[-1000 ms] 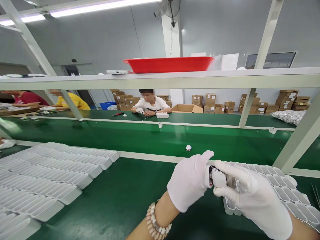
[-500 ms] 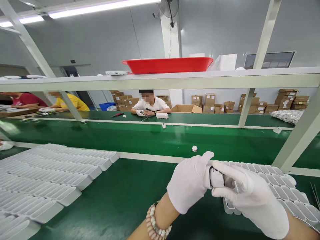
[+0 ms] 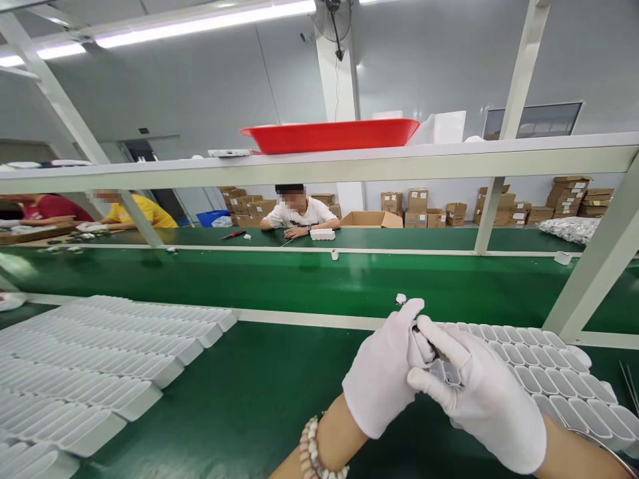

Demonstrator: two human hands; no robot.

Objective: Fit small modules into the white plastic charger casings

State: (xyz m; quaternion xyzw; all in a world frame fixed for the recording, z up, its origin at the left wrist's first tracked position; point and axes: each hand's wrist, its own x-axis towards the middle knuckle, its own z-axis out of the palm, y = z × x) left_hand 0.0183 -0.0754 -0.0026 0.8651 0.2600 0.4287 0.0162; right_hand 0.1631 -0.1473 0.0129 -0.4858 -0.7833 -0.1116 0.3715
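In white gloves, both my hands meet over the right part of the green bench. My left hand (image 3: 380, 374) is closed around a small white plastic case (image 3: 423, 347) with a dark part at its upper edge. The thumb and fingers of my right hand (image 3: 482, 402) pinch the same case from the right; much of it is hidden by the gloves. Just behind and below my right hand stand rows of open white oval housings (image 3: 564, 379). A small white and black piece (image 3: 401, 299) lies on the green belt beyond my hands.
Long rows of white housings (image 3: 94, 372) cover the left of the bench (image 3: 239, 399). A frame post (image 3: 589, 259) rises at right, and a shelf (image 3: 299, 169) crosses above with a red tray (image 3: 332, 138). Across the belt (image 3: 249, 276) sits a co-worker (image 3: 302, 211).
Both hands have drawn closer together, and the case is turned and more covered by my fingers. The small pieces on the belt have shifted right. The co-worker opposite has lowered a hand.
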